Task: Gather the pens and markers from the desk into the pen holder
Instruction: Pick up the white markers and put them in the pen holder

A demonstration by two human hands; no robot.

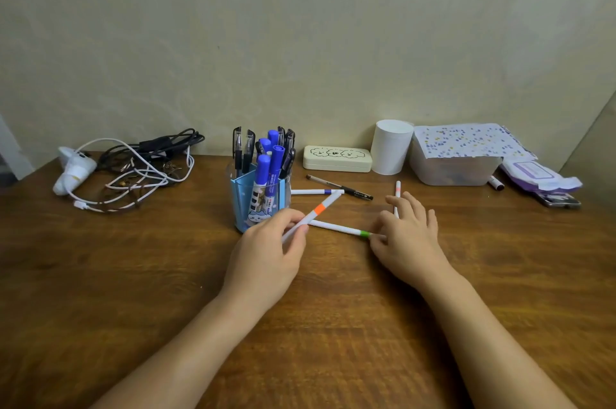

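A blue pen holder stands mid-desk with several blue markers and black pens upright in it. My left hand grips a white marker with an orange band, tilted up to the right just beside the holder. My right hand pinches the green-banded end of a white marker lying on the desk. A pink-banded white marker pokes out behind my right fingers. A blue-banded white marker and a black pen lie behind.
Tangled cables and a white device lie at the left. A cream case, white cup, plastic tub under dotted paper, a purple packet and a small marker line the back right by the wall.
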